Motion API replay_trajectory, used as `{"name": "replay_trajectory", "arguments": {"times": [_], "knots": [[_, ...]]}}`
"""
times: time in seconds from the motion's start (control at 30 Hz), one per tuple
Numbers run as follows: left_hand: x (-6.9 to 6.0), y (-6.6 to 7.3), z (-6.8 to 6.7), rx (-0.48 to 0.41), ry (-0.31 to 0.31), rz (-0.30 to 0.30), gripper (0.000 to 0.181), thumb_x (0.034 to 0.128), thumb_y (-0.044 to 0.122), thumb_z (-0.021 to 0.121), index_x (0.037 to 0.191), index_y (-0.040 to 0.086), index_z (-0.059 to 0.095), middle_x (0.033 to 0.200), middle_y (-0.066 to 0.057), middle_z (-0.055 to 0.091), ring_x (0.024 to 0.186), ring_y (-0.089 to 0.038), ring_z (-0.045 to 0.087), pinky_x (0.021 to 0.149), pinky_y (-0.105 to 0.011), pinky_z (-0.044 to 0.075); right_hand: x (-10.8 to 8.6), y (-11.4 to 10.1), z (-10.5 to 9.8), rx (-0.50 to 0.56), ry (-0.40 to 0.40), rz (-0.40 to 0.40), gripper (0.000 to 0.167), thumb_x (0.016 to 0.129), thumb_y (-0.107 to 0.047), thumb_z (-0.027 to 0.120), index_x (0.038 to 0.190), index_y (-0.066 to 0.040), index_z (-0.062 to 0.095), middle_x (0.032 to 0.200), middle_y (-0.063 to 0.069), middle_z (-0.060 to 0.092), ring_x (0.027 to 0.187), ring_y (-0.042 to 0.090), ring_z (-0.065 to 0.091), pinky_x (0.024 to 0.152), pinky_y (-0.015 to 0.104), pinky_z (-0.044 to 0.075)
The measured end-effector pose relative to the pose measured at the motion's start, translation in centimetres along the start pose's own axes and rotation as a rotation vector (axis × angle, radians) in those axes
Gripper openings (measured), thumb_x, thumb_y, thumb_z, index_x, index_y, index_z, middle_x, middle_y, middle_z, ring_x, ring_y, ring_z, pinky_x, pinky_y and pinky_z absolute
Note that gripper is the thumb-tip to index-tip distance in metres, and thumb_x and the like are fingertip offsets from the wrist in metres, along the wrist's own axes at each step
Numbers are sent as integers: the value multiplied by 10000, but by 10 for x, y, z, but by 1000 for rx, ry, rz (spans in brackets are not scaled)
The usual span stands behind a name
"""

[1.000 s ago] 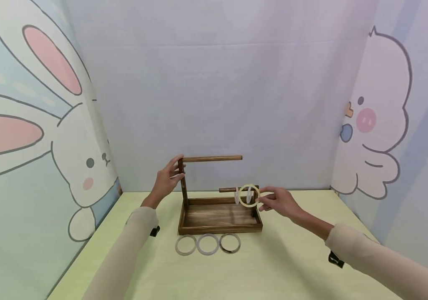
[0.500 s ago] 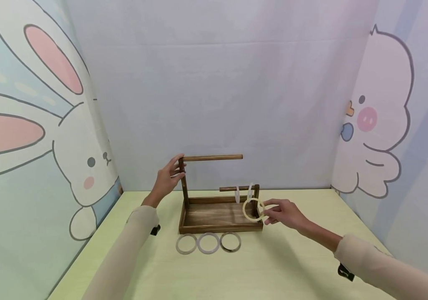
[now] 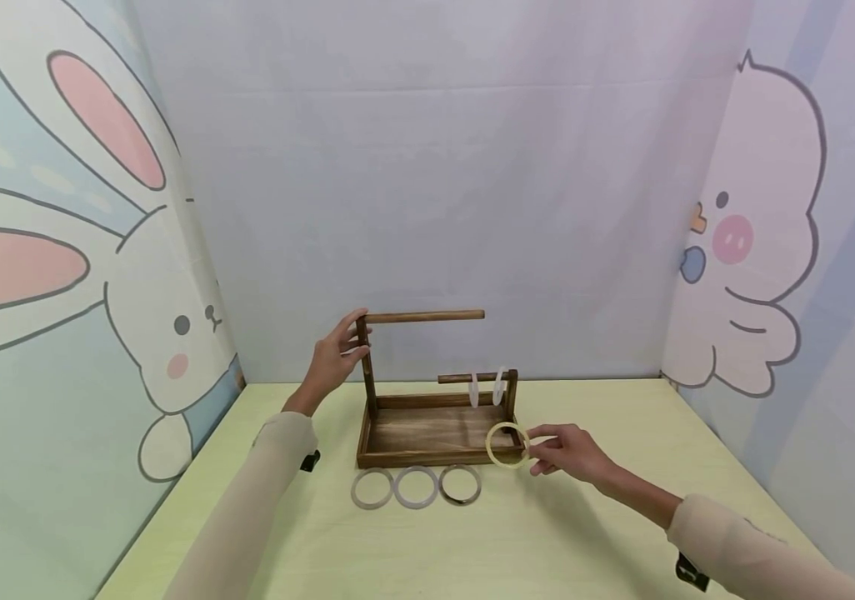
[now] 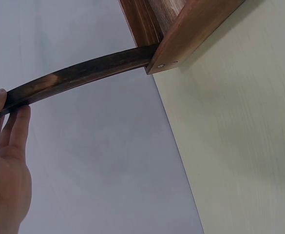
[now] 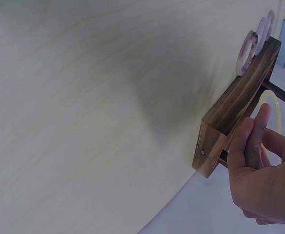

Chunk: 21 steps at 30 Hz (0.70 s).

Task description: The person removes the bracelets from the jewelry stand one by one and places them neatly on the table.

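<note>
My left hand [image 3: 332, 362] grips the top of the tall post [image 3: 367, 375] on a dark wooden bangle stand [image 3: 435, 459]. The left wrist view shows thumb and fingers on opposite sides of that post [image 4: 84, 73]. My right hand [image 3: 572, 455] pinches a pale yellow bangle [image 3: 507, 425] by its right side, over the stand's front right corner. The right wrist view shows part of this bangle [image 5: 278, 114] behind the fingers. Two whitish bangles, one [image 3: 474, 392] left of the other [image 3: 498, 388], hang on the stand's short lower bar [image 3: 454, 379].
Three bangles lie in a row before the stand: a greyish one [image 3: 372, 506], a pale lilac one [image 3: 416, 505] and one with a dark patch [image 3: 461, 502]. The long upper bar [image 3: 427, 317] juts right. A curtain wall [image 3: 435, 208] stands behind the table [image 3: 427, 550].
My right hand has lowered the yellow bangle from beside the short bar, toward me, to the stand's front right corner. My left hand has stayed on the post.
</note>
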<state>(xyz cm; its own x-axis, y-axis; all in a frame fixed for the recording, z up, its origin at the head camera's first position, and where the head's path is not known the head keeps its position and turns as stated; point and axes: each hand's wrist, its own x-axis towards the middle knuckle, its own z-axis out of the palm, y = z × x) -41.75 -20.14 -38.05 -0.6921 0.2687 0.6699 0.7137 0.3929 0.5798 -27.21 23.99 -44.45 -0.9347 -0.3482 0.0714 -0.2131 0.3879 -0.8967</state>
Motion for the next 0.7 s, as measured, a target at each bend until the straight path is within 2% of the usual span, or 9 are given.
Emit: {"name": "replay_trajectory", "arguments": {"times": [0.17,0.43,0.5,0.7], "knots": [[0,-1,0,8,-3,-9,789,946,-115,682,1591,261,425,1332,-283,650,1164,-413,688,934,-476,604,-5,11,5,38,-10,16,418,1014,-38,658,1343,193,547,992,299,748,809,400,765,757,473,661],[0,0,0,4,-4,-27,786,952,-92,686,1591,281,420,1337,-267,653,1166,-433,682,935,-477,604,-6,27,12,79,-24,41,404,1013,-50,666,1325,186,562,988,256,764,787,331,776,747,417,666],[0,1,0,0,-6,-24,786,954,-93,682,1593,282,417,1340,-273,649,1167,-447,678,937,-485,601,-7,29,14,82,-27,43,400,1009,-48,672,1315,187,567,970,251,766,783,337,775,728,409,667],[-1,2,0,15,-4,-42,786,961,-73,685,1590,315,418,1341,-189,675,1169,-377,694,936,-447,609,-8,36,18,49,-39,35,365,1004,-36,672,1288,180,595,884,245,765,763,384,766,647,418,657]]}}
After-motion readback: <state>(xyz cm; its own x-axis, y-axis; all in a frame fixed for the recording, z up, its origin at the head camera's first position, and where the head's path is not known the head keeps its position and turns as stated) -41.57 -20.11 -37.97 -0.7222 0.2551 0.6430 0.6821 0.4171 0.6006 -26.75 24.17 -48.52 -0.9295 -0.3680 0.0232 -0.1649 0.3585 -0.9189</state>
